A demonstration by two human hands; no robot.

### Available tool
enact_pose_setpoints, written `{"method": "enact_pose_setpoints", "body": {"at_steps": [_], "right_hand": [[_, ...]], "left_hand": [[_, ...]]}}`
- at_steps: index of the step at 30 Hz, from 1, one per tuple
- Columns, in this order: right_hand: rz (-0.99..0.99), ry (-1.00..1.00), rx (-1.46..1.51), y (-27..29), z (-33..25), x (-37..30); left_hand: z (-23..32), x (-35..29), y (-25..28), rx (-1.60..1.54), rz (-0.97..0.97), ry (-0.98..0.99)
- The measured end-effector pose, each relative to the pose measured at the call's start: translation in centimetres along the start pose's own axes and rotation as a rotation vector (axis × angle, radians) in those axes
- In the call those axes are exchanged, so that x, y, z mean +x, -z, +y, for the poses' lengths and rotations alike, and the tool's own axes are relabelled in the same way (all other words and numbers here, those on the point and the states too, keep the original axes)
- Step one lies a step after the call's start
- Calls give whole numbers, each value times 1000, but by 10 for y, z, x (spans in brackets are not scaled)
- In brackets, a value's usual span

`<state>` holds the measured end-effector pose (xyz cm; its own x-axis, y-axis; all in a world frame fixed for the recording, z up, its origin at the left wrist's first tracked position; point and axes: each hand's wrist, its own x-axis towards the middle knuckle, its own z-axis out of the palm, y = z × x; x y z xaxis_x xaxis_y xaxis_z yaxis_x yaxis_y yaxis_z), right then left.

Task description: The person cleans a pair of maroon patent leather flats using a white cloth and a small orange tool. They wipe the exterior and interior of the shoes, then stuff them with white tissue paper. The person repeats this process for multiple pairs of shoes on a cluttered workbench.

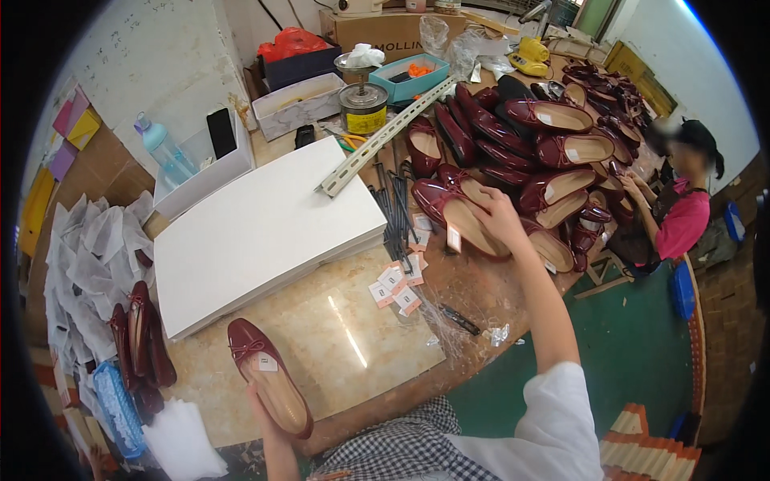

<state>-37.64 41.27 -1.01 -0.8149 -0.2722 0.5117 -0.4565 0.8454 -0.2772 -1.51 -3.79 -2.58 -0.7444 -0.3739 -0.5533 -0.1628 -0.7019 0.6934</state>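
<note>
My left hand (pixel 263 407) grips a burgundy patent ballet flat (pixel 278 386) by its side, above the near left part of the table. The shoe has a small bow, and a white tag lies on its beige insole. At the pile's near edge, my right hand (pixel 502 218) has its fingers closed over the rim of another burgundy ballet flat (pixel 431 200), with a tag hanging at its side. Part of that grip is hidden behind the hand. Many similar shoes (pixel 553 148) are heaped beyond it. Several small tags (pixel 391 279) are scattered between my hands.
A stack of white sheets (pixel 269 232) fills the table's left middle, with a slotted metal bar (pixel 385 140) across its corner. Black sticks (pixel 393 212) lie beside it. A cutter (pixel 459 319) rests near the edge. Wrapping paper (pixel 80 272) is at left; a co-worker (pixel 682 204) handles shoes at right.
</note>
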Motion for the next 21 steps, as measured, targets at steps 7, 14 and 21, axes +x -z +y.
{"method": "enact_pose_setpoints", "body": {"at_steps": [7,14,21], "right_hand": [[-278,-76,225,-1,-43,21],[-435,213,253,41,-290,-69],[-506,132,374,-14,-334,-103]], "left_hand": [[53,-9,9,1229,546,-652],[153,109,-87,1613,120,-1339],[131,206,-112,1816,225,-997]]}}
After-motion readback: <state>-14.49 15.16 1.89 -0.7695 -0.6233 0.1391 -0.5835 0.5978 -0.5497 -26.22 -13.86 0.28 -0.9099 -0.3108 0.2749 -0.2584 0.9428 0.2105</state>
